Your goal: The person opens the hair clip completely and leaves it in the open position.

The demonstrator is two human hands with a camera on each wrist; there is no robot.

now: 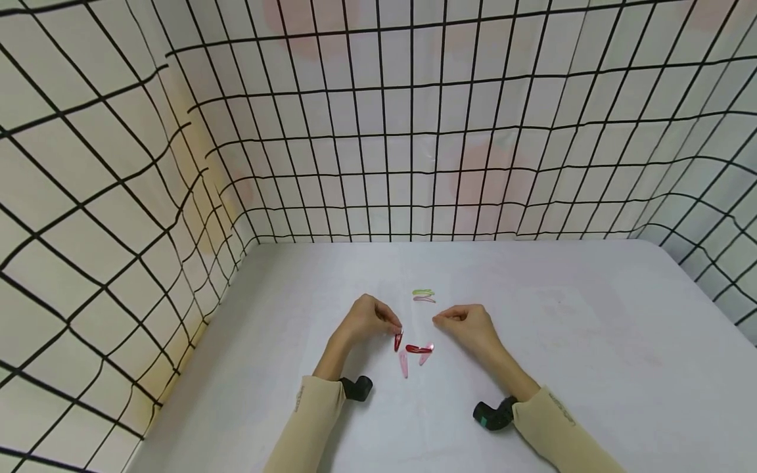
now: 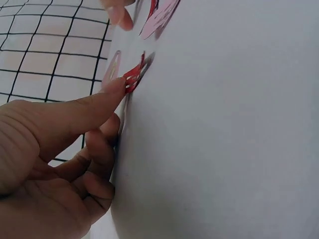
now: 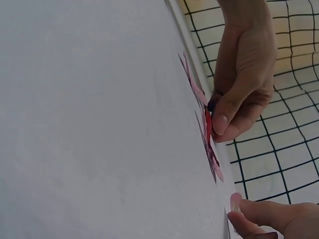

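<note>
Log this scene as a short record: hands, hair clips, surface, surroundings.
Left hand: fingers pinch a slim red hair clip
Right hand: fingers drawn together; whether they hold anything is unclear
Nearer clips on table: second slim red hair clip, two slim pink hair clips
Farther clips: slim yellow-green hair clip beside third slim pink hair clip
Surface: white tabletop
Surroundings: black square-mesh netting

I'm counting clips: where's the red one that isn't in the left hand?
In the head view, the loose red clip lies on the white table, just right of the left hand, its right end over a pink clip.
</note>
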